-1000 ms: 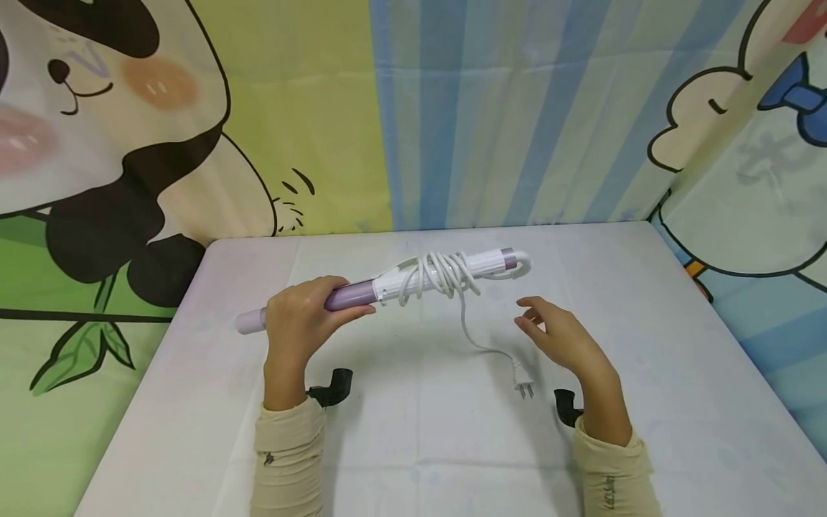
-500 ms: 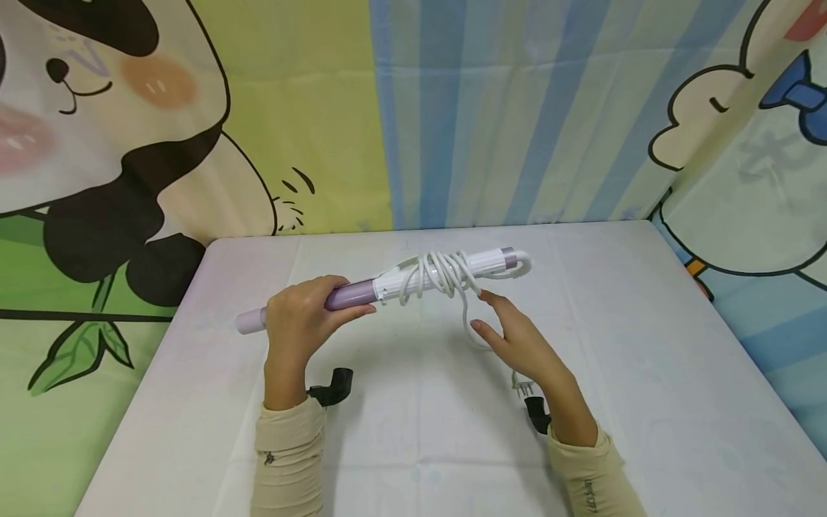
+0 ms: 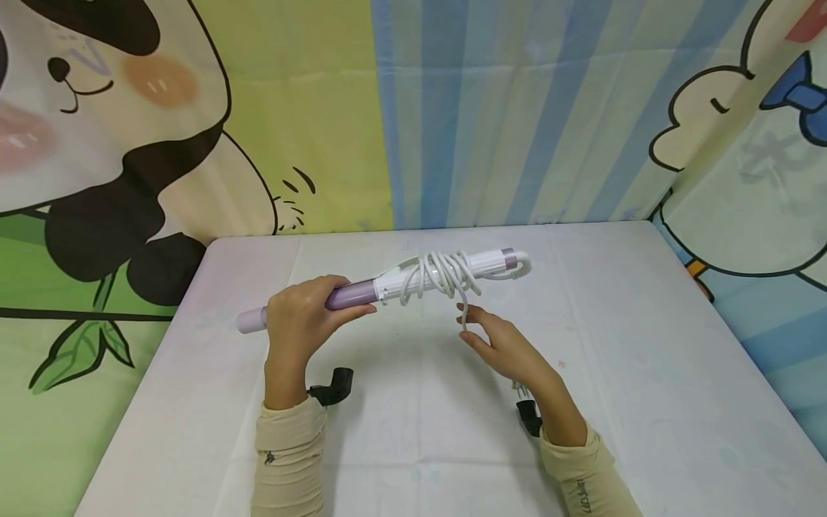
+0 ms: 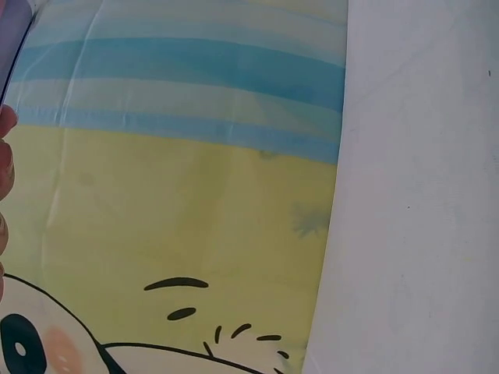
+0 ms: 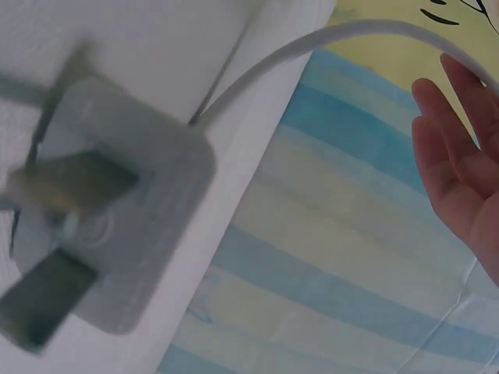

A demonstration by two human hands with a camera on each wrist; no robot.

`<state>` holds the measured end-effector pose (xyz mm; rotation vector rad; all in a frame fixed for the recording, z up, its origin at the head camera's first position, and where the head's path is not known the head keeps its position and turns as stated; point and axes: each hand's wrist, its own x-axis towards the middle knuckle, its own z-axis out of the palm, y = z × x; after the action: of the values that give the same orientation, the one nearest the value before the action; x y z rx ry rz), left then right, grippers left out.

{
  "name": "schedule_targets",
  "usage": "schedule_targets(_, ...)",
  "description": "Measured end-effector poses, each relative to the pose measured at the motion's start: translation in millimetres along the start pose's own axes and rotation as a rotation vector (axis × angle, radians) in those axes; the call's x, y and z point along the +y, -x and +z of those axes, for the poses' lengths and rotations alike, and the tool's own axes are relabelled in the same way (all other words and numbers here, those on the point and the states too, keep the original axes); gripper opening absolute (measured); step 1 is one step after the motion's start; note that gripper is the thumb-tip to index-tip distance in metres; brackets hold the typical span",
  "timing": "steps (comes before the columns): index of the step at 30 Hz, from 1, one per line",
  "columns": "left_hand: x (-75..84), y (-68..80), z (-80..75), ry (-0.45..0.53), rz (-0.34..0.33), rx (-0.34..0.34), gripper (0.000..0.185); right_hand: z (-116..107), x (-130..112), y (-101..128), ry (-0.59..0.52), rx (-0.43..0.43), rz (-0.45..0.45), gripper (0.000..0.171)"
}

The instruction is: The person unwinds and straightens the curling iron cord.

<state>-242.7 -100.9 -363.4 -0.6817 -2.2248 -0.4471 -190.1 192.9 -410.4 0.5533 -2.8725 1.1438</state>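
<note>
In the head view, a purple and white curling iron (image 3: 354, 294) is held up at a slant above the table. My left hand (image 3: 300, 316) grips its purple barrel. The white power cord (image 3: 442, 274) is wound in several loops round the white handle. From the loops a loose length drops to my right hand (image 3: 510, 348), where thumb and forefinger pinch it. In the right wrist view, the plug (image 5: 117, 202) hangs close to the camera, prongs outward, with the cord arching toward the right hand's fingers. Only fingertips (image 4: 6, 167) and a purple sliver show in the left wrist view.
A white-covered table (image 3: 413, 445) lies under both hands. Behind it hangs a printed curtain (image 3: 504, 115) with cartoon animals and stripes. Black camera mounts stick out at the left wrist (image 3: 332, 388) and right wrist (image 3: 530, 418).
My right hand has moved left from beside the plug to the hanging cord and now pinches it. The left hand and the curling iron have stayed in place.
</note>
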Motion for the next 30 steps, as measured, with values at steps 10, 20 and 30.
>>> schedule_targets(10, 0.8, 0.4, 1.0, -0.006, 0.005, -0.033, 0.056, -2, -4, 2, -0.007, 0.023, -0.059, 0.011)
schedule_targets(20, 0.9, 0.6, 4.8, -0.009, -0.002, -0.031, 0.076, -14, -17, 10, -0.002, 0.094, -0.089, 0.006)
schedule_targets(30, 1.4, 0.9, 4.9, -0.026, -0.013, -0.065, 0.079, -22, -26, 19, 0.087, 0.335, -0.141, 0.011)
